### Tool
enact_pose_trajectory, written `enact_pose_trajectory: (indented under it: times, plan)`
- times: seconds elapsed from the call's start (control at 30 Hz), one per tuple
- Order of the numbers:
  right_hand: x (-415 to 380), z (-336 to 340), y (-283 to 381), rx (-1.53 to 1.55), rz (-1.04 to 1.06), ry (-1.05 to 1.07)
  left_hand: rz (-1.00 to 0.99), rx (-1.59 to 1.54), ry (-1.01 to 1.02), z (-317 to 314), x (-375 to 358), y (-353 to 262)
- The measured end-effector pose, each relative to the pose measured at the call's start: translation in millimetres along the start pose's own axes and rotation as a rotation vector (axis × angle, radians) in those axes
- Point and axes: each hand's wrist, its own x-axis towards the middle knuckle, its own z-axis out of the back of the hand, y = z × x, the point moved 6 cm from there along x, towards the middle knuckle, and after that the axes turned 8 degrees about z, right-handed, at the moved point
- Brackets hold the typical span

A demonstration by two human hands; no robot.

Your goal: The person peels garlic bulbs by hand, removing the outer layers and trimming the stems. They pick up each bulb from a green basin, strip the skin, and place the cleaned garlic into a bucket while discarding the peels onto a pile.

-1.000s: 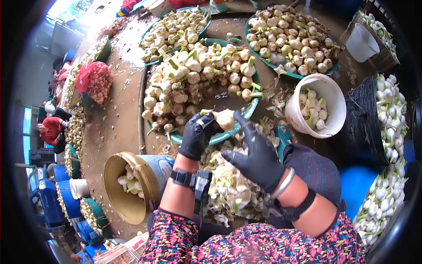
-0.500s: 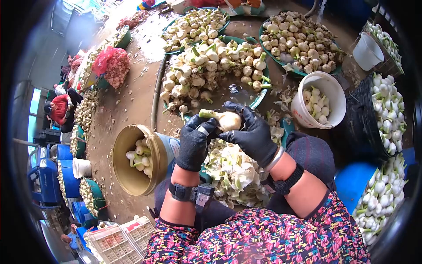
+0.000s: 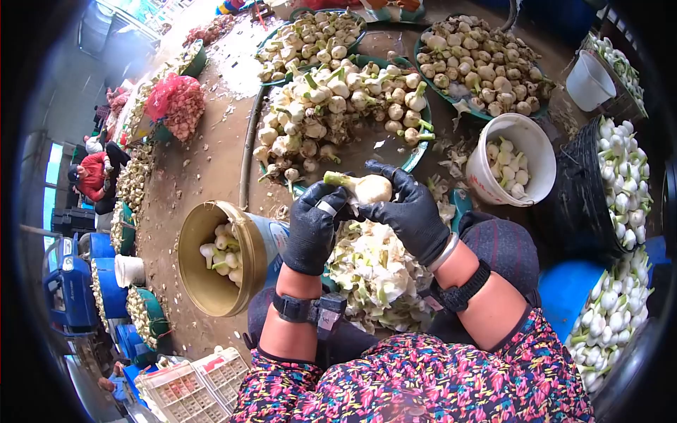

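Between my two gloved hands is a garlic bulb with a short green stem that points left. My left hand, in a black glove with a white band on one finger, is closed on the stem side. The black-gloved right hand grips the bulb's other side, index finger raised above it. Right below the hands lies a heap of pale garlic peelings. Just beyond them, unpeeled garlic bulbs lie in a round green-rimmed tray.
A tan bucket with whitish bulbs stands left, a white bucket with more bulbs right. A black basket heaped with white bulbs is at far right. Another tray of garlic lies behind. A person in red sits far left.
The garlic bulb has shifted slightly right and up in my hands, and more of its pale surface shows. Both hands keep their hold.
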Motion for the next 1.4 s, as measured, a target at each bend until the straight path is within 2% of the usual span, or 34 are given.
enact_pose_trajectory:
  times: [0.07, 0.1, 0.17, 0.2, 0.23, 0.3, 0.37, 0.43, 0.47, 0.5, 0.57, 0.6, 0.63, 0.73, 0.77, 0.83, 0.87, 0.9, 0.97, 1.03, 1.07, 1.1, 1.17, 1.2, 1.23, 1.27, 1.3, 1.33, 1.37, 1.4]
  plan:
    - [1, -1, 4, -0.059, 0.093, 0.024, -0.523, 0.702, -0.037, -10, -9, -23]
    - [1, -3, 8, -0.144, 0.174, 0.054, -0.006, -0.079, -0.012, -8, -3, -7]
    - [1, -1, 13, -0.348, 0.265, 0.095, 0.214, -0.366, 0.039, -9, -3, 19]
    - [-1, -3, 19, -0.484, 0.350, 0.117, 0.158, -0.278, 0.027, -6, -3, 19]
    - [-2, -2, 19, -0.337, 0.257, 0.041, 0.096, -0.186, 0.008, -2, -3, 15]
    - [-1, 2, 4, 0.043, -0.034, -0.053, 0.279, -0.324, 0.011, 0, -3, 21]
    - [-2, 3, -11, 0.277, -0.187, -0.121, 0.304, -0.317, -0.020, -2, -8, 17]
    - [-8, 0, -22, 0.380, -0.454, -0.051, 0.287, -0.298, -0.056, -3, -5, 33]
    - [-9, 3, -28, 0.357, -0.531, -0.094, 0.299, -0.324, -0.036, -4, -6, 36]
    - [-7, 4, -27, 0.327, -0.508, -0.090, 0.309, -0.348, -0.021, -4, -6, 38]
    - [-6, 3, -3, 0.168, -0.238, -0.144, 0.310, -0.361, -0.027, -4, -9, 35]
    - [-3, 3, -4, 0.215, -0.208, -0.136, 0.292, -0.360, -0.033, -4, -10, 35]
    - [-4, -4, 7, 0.097, -0.077, -0.093, 0.269, -0.361, -0.037, -3, -8, 32]
    - [-5, -8, 14, -0.260, 0.044, 0.055, 0.215, -0.275, -0.026, -1, -6, 22]
    - [-11, -6, 12, -0.186, -0.160, 0.041, 0.188, -0.214, -0.024, 1, -6, 23]
    - [-16, -7, 6, -0.060, -0.443, 0.086, -0.168, 0.175, -0.028, 4, -3, 18]
    - [-19, -13, 8, -0.243, -0.532, 0.326, -0.089, 0.378, -0.043, 2, -3, 29]
    - [-24, -16, 5, -0.117, -0.620, 0.334, -0.140, 0.366, -0.012, -2, -7, 26]
    - [-26, -8, 1, -0.003, -0.682, 0.230, -0.062, 0.218, 0.058, -7, -8, 35]
    - [-13, -13, 6, -0.144, -0.301, 0.380, -0.030, -0.231, -0.022, -2, -10, 30]
    - [-17, -4, -1, 0.140, -0.500, 0.151, 0.200, -0.268, 0.003, 1, -5, 39]
    - [-14, 3, -2, 0.046, -0.454, 0.075, 0.392, -0.447, 0.048, 5, -10, 34]
    - [-12, 1, 2, -0.016, -0.373, 0.080, 0.402, -0.431, 0.132, 4, -13, 25]
    - [-10, -1, 2, -0.086, -0.256, 0.127, 0.322, -0.604, 0.101, -5, -15, 13]
    - [-10, -4, 1, -0.160, -0.147, 0.171, 0.251, -0.586, 0.106, -6, -15, 10]
    - [-6, -4, 7, -0.323, 0.046, 0.187, 0.070, -0.160, 0.002, -2, -16, 0]
    - [-5, -7, 14, -0.487, 0.227, 0.210, -0.015, -0.101, -0.016, 3, -15, 5]
    - [-6, -2, 1, -0.252, -0.037, 0.133, 0.120, -0.472, 0.050, 4, -13, 19]
    - [-8, 2, -8, -0.010, -0.281, 0.048, 0.179, -0.425, 0.060, 4, -14, 11]
    - [-7, -2, -3, 0.098, -0.404, 0.153, 0.242, -0.523, 0.077, 1, -15, 6]
